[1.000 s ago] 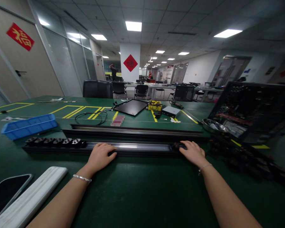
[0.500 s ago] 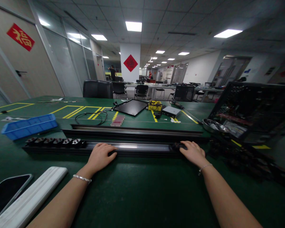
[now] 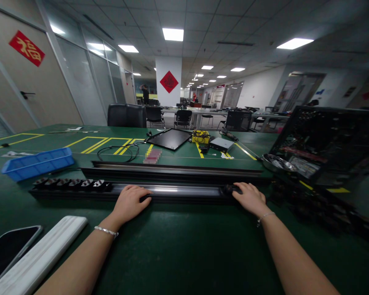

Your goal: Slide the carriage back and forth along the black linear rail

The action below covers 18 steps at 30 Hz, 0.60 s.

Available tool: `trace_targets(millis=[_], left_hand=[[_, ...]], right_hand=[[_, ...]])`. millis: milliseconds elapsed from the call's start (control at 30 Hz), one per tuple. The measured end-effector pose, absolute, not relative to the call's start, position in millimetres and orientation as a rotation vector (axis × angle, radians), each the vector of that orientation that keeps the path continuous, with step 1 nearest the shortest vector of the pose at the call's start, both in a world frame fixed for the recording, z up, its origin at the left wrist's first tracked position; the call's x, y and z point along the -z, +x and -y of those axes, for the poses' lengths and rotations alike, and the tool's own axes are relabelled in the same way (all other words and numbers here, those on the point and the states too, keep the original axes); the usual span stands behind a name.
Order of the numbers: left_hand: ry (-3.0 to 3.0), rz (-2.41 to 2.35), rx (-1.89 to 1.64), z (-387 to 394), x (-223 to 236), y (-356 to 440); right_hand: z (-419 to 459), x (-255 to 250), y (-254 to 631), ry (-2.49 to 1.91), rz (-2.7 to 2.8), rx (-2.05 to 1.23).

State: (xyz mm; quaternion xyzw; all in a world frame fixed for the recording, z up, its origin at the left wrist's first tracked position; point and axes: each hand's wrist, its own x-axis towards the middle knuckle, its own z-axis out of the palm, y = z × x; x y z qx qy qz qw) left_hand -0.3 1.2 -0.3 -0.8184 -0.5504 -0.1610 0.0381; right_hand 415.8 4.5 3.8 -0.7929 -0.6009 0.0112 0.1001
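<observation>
The left hand and right hand lie palm-down, fingers loosely curved, on a long black rail with a glossy metal channel, perhaps gripping it lightly. Just beyond runs a second dark rail. Neither hand has shifted since the earlier view.

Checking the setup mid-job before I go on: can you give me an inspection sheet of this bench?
Surface: green bench mat with yellow marked lines.
Job's things: long black rail; a second black rail lies just beyond it.
Clutter: blue parts tray, black flat panel, grey box, white board.
Hands: left hand and right hand rest on the long black rail.
Cables: coiled black cable beyond the second rail.
Surroundings: black mesh computer case at right; a person standing far off.
</observation>
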Motion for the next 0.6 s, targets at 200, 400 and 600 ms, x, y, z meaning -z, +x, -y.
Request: trace_targets(millis=[200, 400, 600], left_hand=[[-2.532, 1.677, 0.496, -1.7, 1.0, -1.0], [-2.529, 1.679, 0.523, -2.3, 2.6, -2.1], [-2.526, 1.692, 0.535, -1.8, 2.3, -1.8]], right_hand=[[-4.7, -4.0, 415.8, -2.339, 1.784, -0.032], [-4.2, -4.8, 415.1, -2.338, 1.791, -0.016], [-3.6, -4.8, 415.4, -2.342, 1.790, -0.036]])
